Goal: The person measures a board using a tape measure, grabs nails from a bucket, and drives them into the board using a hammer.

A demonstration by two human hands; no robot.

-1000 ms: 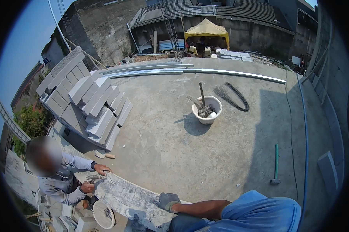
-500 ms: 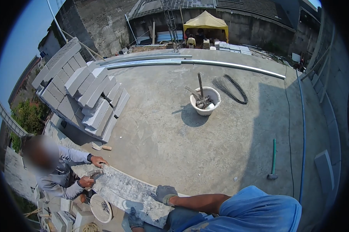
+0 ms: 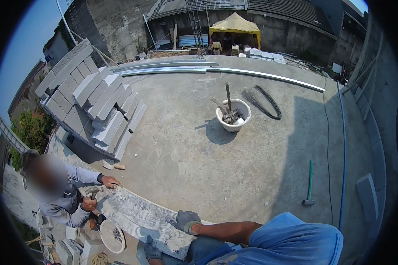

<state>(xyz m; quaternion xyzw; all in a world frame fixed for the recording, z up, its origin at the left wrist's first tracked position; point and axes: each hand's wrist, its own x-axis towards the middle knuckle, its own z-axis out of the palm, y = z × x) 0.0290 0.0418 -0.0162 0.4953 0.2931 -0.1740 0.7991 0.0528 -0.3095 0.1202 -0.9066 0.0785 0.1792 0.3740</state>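
A long, mortar-stained board (image 3: 139, 216) stretches from the co-worker at the left to my body at the bottom. My right hand (image 3: 186, 221), in a dark grey glove, is closed over its far edge near my end. On the near edge, my left hand (image 3: 152, 251), also gloved, grips the board with its fingers on the rim. Opposite me a person in a grey top rests one hand (image 3: 110, 181) on the board's far corner. That person's other hand (image 3: 89, 203) holds a hammer (image 3: 93, 190) above the board's left end.
A white bucket (image 3: 112, 238) and block pieces (image 3: 93, 249) lie beside the co-worker. Behind are stacked light blocks (image 3: 93, 101) and a trowel (image 3: 108, 164). A debris-filled bucket (image 3: 233, 119), wire coil (image 3: 269, 106) and green-handled sledgehammer (image 3: 310, 185) are on the concrete floor.
The co-worker's hammer has lifted and moved left, away from the board's surface. My hands stay in place on the board. The view has shifted slightly.
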